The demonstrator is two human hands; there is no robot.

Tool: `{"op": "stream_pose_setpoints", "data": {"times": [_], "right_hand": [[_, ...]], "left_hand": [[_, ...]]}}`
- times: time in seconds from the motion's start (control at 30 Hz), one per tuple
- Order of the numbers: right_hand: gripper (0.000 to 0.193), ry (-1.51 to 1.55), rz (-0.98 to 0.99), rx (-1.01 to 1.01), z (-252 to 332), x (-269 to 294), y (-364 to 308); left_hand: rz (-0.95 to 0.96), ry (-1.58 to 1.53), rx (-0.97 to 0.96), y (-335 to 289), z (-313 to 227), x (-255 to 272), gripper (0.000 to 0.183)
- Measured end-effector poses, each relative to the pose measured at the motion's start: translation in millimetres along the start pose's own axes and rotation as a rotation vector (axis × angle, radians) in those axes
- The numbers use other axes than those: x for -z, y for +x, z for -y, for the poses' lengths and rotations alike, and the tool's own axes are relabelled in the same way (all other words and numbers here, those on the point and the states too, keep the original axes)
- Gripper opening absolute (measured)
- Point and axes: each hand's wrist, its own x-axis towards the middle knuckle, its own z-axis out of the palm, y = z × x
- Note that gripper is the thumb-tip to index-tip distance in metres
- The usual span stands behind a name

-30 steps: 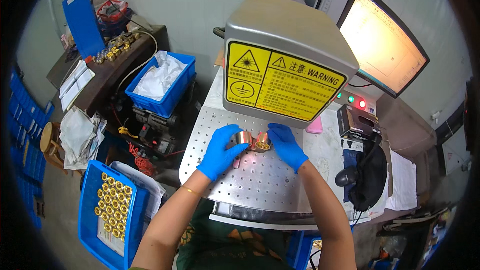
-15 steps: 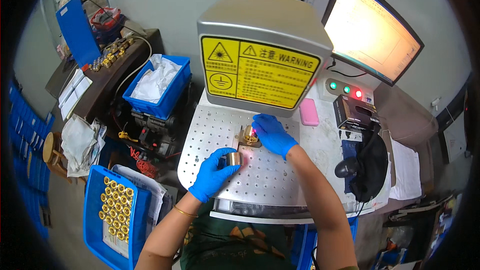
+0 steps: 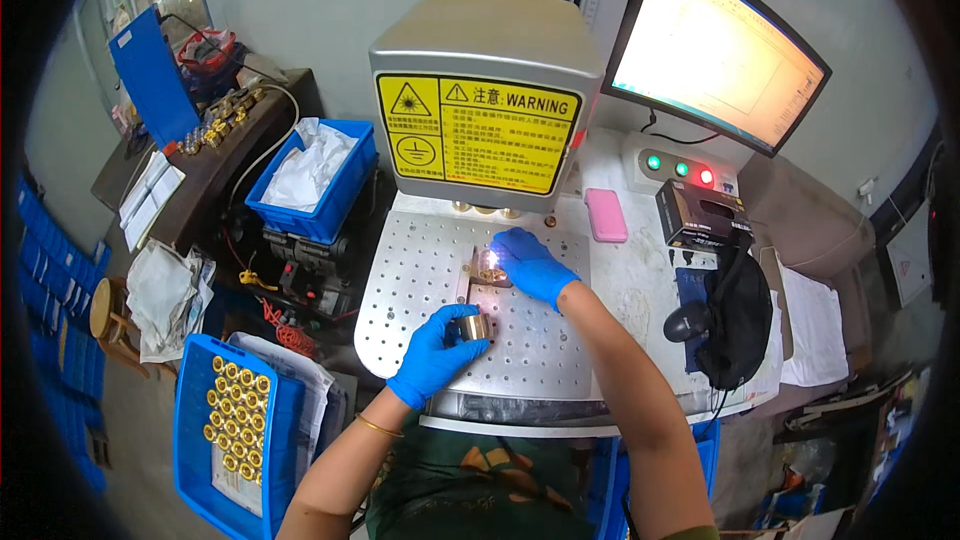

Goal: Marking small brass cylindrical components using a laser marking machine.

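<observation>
My left hand (image 3: 432, 357), in a blue glove, is closed around a short brass-coloured cylinder (image 3: 475, 328) just above the perforated metal plate (image 3: 420, 250). Beyond it, my right hand (image 3: 534, 266), gloved alike, has its fingers closed at a brass fitting (image 3: 486, 266) seated in a small holder on the plate. A bright white-violet glow lies on the fitting beside my right fingertips and washes out detail there. The fingertips partly cover the fitting's right side. Over the plate hangs a grey machine head (image 3: 485, 40) with a yellow warning label.
At lower left, a blue bin (image 3: 190, 440) holds several brass fittings (image 3: 240, 410) in rows. A pink case (image 3: 605, 215), a control box (image 3: 655, 175) with lit buttons, a dark carton (image 3: 700, 212), a mouse (image 3: 687, 322) and a monitor (image 3: 715, 50) stand to the right.
A bright glow now shows on the fitting, where there was a faint red-pink light. Both hands keep their holds. The whole view has shifted slightly.
</observation>
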Motion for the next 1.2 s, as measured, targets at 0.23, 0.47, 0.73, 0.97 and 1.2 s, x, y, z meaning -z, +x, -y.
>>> {"op": "stream_pose_setpoints", "data": {"times": [0.23,0.47,0.73,0.97,1.2], "right_hand": [[0.030,0.366,-0.326,0.066,24.1,77.1,-66.8],[0.025,0.455,-1.016,-0.348,-10.8,150.2,-340.1],[0.024,0.144,-0.518,-1.202,-173.6,-10.2,-605.0],[0.024,0.215,0.046,-1.447,-176.4,-114.7,-700.1],[0.043,-0.092,0.029,-0.805,-116.4,-175.2,-690.0]], "left_hand": [[-0.015,0.218,-0.244,3.4,0.1,-5.9,0.036],[0.006,0.358,-0.399,2.4,20.3,-16.2,0.039],[-0.088,0.644,-0.432,-1.0,18.2,-17.4,0.055],[-0.197,0.751,-0.360,-22.1,-11.6,23.7,0.043],[-0.186,0.828,-0.414,-25.0,-16.4,30.6,0.039]]}}
